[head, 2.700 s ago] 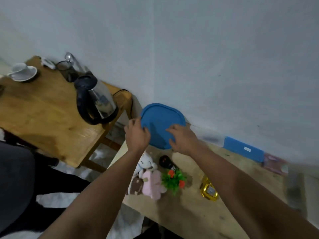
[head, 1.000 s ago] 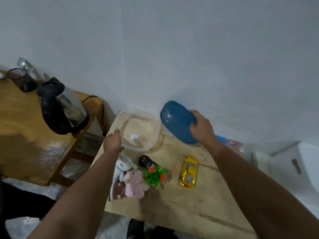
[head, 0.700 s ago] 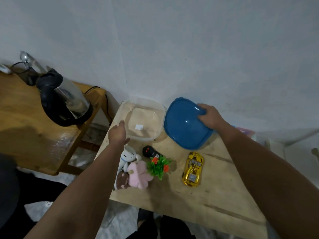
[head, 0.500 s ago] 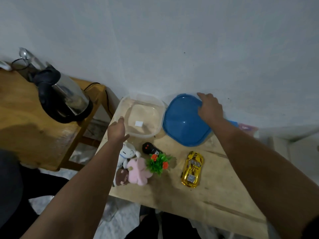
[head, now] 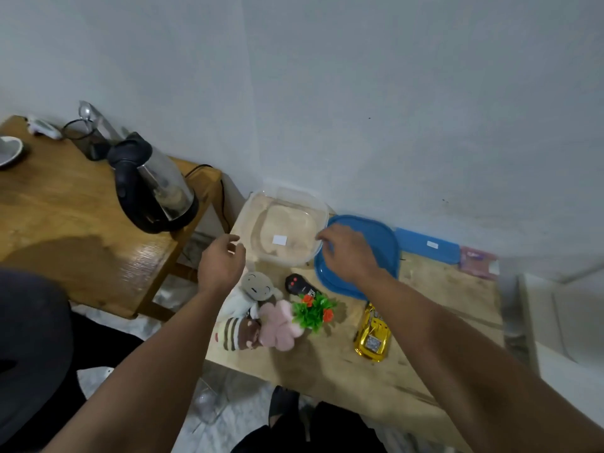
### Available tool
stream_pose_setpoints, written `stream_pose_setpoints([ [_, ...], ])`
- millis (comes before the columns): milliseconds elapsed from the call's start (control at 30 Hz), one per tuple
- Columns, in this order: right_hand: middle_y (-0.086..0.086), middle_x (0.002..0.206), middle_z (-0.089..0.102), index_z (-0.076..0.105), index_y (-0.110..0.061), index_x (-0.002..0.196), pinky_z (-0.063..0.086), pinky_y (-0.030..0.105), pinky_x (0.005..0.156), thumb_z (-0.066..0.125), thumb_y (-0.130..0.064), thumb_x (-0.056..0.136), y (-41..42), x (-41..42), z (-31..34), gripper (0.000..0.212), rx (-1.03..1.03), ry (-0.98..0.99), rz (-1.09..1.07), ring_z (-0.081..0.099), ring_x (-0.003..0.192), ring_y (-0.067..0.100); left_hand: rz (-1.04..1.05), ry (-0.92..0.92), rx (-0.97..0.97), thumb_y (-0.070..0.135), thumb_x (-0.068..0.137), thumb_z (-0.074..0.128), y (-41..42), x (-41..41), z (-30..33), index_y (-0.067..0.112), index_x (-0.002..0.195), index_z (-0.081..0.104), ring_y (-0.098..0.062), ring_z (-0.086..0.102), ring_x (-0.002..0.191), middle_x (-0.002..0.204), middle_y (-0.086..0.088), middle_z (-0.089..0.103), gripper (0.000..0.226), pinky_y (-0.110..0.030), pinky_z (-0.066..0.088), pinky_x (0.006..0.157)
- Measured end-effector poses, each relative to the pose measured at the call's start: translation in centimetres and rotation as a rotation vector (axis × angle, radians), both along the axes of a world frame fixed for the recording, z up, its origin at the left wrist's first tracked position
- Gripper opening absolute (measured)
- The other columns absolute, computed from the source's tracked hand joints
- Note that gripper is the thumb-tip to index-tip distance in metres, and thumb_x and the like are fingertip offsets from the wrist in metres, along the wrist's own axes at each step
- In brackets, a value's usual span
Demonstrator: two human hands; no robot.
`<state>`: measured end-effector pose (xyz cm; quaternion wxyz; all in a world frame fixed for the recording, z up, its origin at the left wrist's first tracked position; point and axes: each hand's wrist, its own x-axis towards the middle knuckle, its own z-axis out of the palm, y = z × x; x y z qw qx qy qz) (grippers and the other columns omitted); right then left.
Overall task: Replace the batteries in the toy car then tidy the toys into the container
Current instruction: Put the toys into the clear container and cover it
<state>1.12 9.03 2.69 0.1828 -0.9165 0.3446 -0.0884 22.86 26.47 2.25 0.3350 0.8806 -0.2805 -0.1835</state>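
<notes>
A clear plastic container stands open at the far left corner of the small wooden table. Its blue lid lies flat just to its right. My right hand hovers over the lid's left part, fingers spread near the container's right rim, holding nothing. My left hand is open at the container's left side. A gold toy car lies near the table's middle. A black remote, a green plastic plant and plush toys sit in front of the container.
A larger wooden table on the left carries a black and steel kettle, a dark cup with spoons and a saucer. A blue box and a pink packet lie against the wall.
My right hand set the blue lid down flat beside the container, let go of it and moved left to the container's rim. My left hand lifted slightly off the container's near corner.
</notes>
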Motion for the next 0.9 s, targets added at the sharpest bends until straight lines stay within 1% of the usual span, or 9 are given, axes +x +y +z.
stream_pose_setpoints([
  [67,-0.001,0.110,0.068,0.069,-0.023,0.116,0.050,0.042,0.085,0.052,-0.021,0.096,3.3,1.8,0.4,0.026,0.088,0.067,0.122,0.064,0.095,0.024,-0.182,-0.127,0.119,0.046,0.094,0.063,2.4,1.1,-1.3,0.021,0.136,0.061,-0.027,0.060,0.108,0.120,-0.005,0.066,0.049,-0.041,0.051,0.081],
  [100,0.000,0.110,0.068,0.068,-0.023,0.118,0.050,0.040,0.082,0.052,-0.022,0.095,4.8,2.6,0.4,0.027,0.116,0.137,0.196,0.064,0.095,0.025,-0.299,-0.169,0.229,0.054,0.089,0.066,3.5,1.4,-1.8,0.024,0.143,0.054,-0.031,0.055,0.121,0.132,-0.007,0.061,0.063,-0.045,0.052,0.090],
  [200,0.007,0.108,0.064,0.063,-0.018,0.117,0.043,0.035,0.068,0.056,-0.020,0.091,9.5,4.7,-0.5,0.027,0.117,0.417,0.408,0.063,0.096,0.031,-0.667,-0.188,0.590,0.073,0.072,0.074,6.4,1.2,-3.2,0.036,0.163,0.010,-0.035,0.023,0.151,0.169,-0.005,0.018,0.118,-0.055,0.034,0.115],
  [267,0.009,0.110,0.061,0.062,-0.016,0.116,0.038,0.034,0.065,0.062,-0.022,0.089,12.3,5.7,-1.1,0.028,0.071,0.561,0.471,0.064,0.098,0.032,-0.769,-0.172,0.682,0.078,0.061,0.077,7.8,0.6,-4.4,0.043,0.160,-0.017,-0.036,0.006,0.157,0.173,-0.004,-0.007,0.140,-0.059,0.024,0.120],
  [333,0.011,0.119,0.058,0.058,-0.016,0.124,0.040,0.035,0.068,0.074,-0.032,0.084,14.2,6.2,-2.1,0.046,0.021,0.683,0.470,0.065,0.102,0.030,-0.800,-0.174,0.688,0.076,0.057,0.080,8.5,-0.2,-5.8,0.046,0.155,-0.028,-0.037,0.001,0.157,0.172,-0.006,-0.017,0.148,-0.060,0.022,0.121],
  [433,0.018,0.129,0.051,0.039,-0.013,0.141,0.049,0.039,0.077,0.084,-0.035,0.075,15.7,6.2,-4.2,0.083,-0.026,0.795,0.478,0.059,0.109,0.033,-0.812,-0.187,0.679,0.067,0.067,0.079,8.8,-1.0,-7.5,0.043,0.155,-0.030,-0.039,0.009,0.155,0.171,-0.012,-0.014,0.142,-0.058,0.032,0.117],
  [600,0.018,0.124,0.054,0.035,-0.012,0.139,0.050,0.041,0.078,0.070,-0.014,0.084,15.8,6.1,-7.3,0.066,-0.083,0.741,0.464,0.055,0.108,0.033,-0.760,-0.301,0.528,0.071,0.076,0.051,9.2,-1.8,-9.9,0.043,0.152,-0.032,-0.036,0.034,0.139,0.161,-0.015,0.020,0.116,-0.048,0.040,0.107],
  [800,0.019,0.129,0.054,0.038,-0.013,0.135,0.048,0.051,0.092,0.071,-0.022,0.083,14.9,6.8,-6.9,0.062,-0.046,0.731,0.472,0.052,0.115,0.037,-0.793,-0.188,0.416,0.071,0.069,0.062,9.1,-1.6,-10.3,0.050,0.160,-0.010,-0.029,0.045,0.113,0.139,-0.011,0.030,0.117,-0.040,0.052,0.084],
  [900,0.016,0.128,0.056,0.037,-0.015,0.133,0.048,0.050,0.090,0.077,-0.029,0.079,14.3,6.8,-5.9,0.069,-0.026,0.732,0.494,0.052,0.116,0.036,-0.789,-0.135,0.395,0.078,0.067,0.062,8.8,-1.4,-9.4,0.046,0.162,0.003,-0.026,0.043,0.113,0.135,-0.007,0.034,0.116,-0.037,0.050,0.084],
])
